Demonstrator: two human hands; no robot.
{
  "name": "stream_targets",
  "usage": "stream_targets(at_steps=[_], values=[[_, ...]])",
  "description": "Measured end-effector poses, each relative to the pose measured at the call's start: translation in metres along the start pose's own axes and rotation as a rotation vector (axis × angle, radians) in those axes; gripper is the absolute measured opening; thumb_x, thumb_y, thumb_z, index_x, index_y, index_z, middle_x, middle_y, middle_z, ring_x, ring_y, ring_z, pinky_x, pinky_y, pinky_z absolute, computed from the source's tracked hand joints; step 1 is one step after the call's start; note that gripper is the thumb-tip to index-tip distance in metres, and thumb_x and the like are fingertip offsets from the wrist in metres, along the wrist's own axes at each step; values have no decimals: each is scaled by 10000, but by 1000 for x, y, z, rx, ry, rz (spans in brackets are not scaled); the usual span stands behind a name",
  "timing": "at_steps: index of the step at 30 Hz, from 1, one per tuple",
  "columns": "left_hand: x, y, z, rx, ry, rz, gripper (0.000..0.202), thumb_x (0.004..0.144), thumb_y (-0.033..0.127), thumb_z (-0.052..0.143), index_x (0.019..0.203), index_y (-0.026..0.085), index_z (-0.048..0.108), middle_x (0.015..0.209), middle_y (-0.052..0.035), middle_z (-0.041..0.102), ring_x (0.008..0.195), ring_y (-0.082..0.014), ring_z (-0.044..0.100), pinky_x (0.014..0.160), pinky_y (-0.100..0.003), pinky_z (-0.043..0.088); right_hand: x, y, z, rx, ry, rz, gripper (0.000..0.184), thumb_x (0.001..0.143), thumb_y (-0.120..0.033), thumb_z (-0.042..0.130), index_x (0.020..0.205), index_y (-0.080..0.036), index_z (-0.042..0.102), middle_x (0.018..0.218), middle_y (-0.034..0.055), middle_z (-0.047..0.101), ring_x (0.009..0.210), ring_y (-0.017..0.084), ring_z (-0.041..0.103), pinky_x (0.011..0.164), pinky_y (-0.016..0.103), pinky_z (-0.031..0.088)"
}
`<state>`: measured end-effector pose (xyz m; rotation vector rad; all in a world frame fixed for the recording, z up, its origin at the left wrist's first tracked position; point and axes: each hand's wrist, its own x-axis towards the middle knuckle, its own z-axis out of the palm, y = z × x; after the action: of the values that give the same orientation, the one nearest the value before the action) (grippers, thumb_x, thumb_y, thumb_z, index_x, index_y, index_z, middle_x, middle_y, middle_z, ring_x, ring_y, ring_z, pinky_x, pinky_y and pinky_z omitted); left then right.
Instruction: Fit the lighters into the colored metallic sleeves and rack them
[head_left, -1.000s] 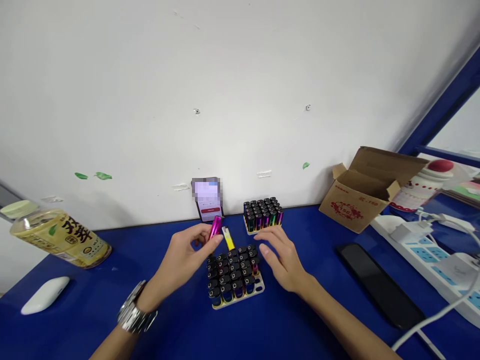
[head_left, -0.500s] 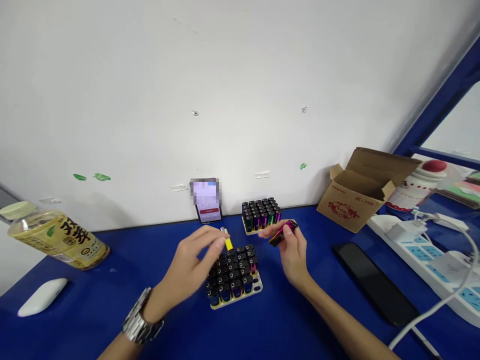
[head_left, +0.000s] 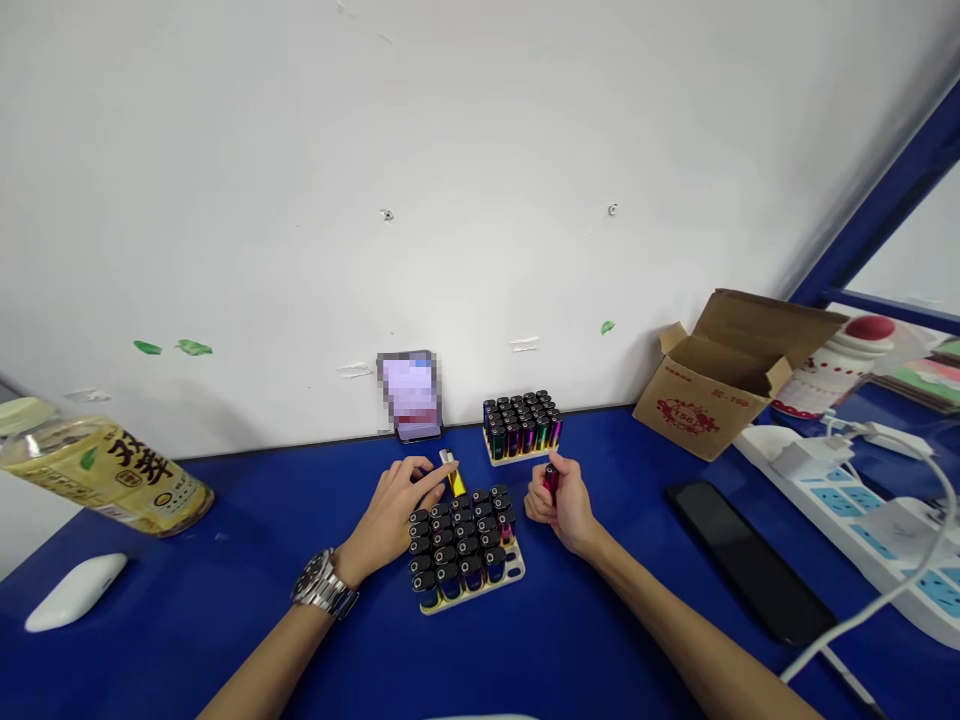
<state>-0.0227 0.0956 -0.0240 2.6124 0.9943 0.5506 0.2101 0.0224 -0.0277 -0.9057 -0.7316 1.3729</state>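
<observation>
My right hand (head_left: pixel 562 505) is wrapped round a lighter (head_left: pixel 551 479) with a shiny dark red body, held upright above the desk. My left hand (head_left: pixel 397 508) is low over the desk with its fingers stretched out, the fingertips at a yellow lighter (head_left: pixel 456 482) with a metal top. A small dark thing shows between those fingers; I cannot make out what it is. In front of me stands a pale tray (head_left: pixel 480 596) with rows of black-topped lighters, some slots bare at its right edge. Farther back is a second tray (head_left: pixel 517 457) packed with shiny coloured lighters.
A phone (head_left: pixel 412 400) leans on the wall behind the trays. To the right are an open cardboard box (head_left: pixel 686 405), a black phone (head_left: pixel 750 560) and a power strip (head_left: pixel 885 540) with cables. A drink bottle (head_left: pixel 112 470) and a white mouse (head_left: pixel 76 593) are at left.
My right hand has moved down and left, its fingers closing round the lighter, which now stands upright. My left hand has drawn back to the left and lower, off the front tray.
</observation>
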Motion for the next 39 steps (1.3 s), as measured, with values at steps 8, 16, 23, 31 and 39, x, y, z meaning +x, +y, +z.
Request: stream_targets(at_steps=[8, 16, 23, 31, 39], values=[[-1, -2, 2, 18, 30, 32, 415, 956, 279, 352, 1337, 395, 470, 1112, -46, 550, 961, -205, 500, 860, -394, 416, 0, 2, 2, -46, 68, -25, 485, 757, -456, 386, 334, -225, 343, 278, -71, 205, 270, 53, 152, 340, 210, 117], [-2, -1, -1, -4, -24, 7, 505, 874, 195, 432, 1335, 397, 476, 1121, -51, 537, 963, -221, 493, 816, -370, 394, 0, 2, 3, -89, 100, -48, 449, 749, -404, 374, 338, -230, 327, 286, -71, 199, 270, 53, 146, 337, 205, 123], [-2, 0, -2, -17, -28, 0, 523, 870, 170, 414, 1346, 382, 466, 1078, -56, 542, 958, -224, 494, 837, -391, 388, 0, 3, 3, -105, 83, -73, 427, 736, -378, 366, 337, -228, 344, 290, -66, 208, 271, 58, 158, 334, 207, 124], [-2, 0, -2, -33, -3, -13, 515, 845, 140, 420, 1309, 342, 513, 1046, -60, 556, 947, -223, 501, 863, -405, 398, -1, 3, 3, -131, 66, -98, 429, 734, -410, 376, 344, -233, 346, 288, -71, 206, 270, 58, 149, 331, 209, 124], [-2, 0, -1, -52, 19, -31, 499, 825, 146, 446, 1272, 343, 548, 1017, -47, 561, 955, -226, 520, 866, -392, 407, -2, 5, 3, -168, 104, -115, 499, 812, -474, 381, 382, -224, 354, 291, -75, 219, 272, 56, 171, 330, 209, 149]])
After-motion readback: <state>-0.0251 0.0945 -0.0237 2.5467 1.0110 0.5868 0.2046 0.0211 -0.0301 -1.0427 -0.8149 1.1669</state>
